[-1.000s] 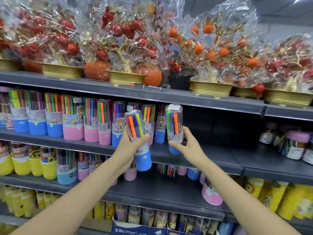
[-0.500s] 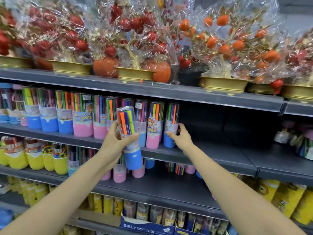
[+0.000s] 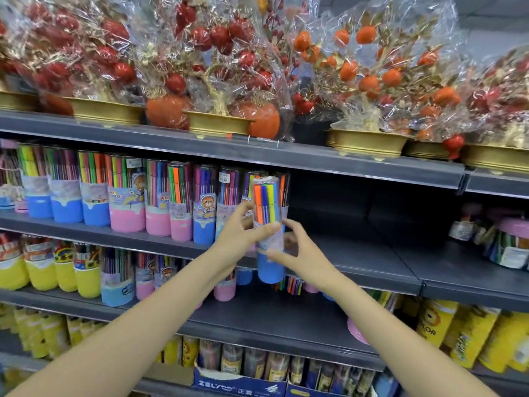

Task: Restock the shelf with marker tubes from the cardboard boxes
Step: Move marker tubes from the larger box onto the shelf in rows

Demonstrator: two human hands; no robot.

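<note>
Moved rightward since earlier: blue-based marker tube (image 3: 269, 230), left hand (image 3: 239, 239) gripping it, right hand (image 3: 300, 253) now pinching too. Held before middle shelf (image 3: 357, 253), right end of row. Bare shelf rightward awaiting more.

Both bare forearms reach up and forward from the near edge, converging toward the middle. The left hand (image 3: 239, 239) has its fingers and thumb curled in a grip, thumb pointing right. The right hand (image 3: 305, 253) sits just beside it, fingers spread and lightly bent.
</note>
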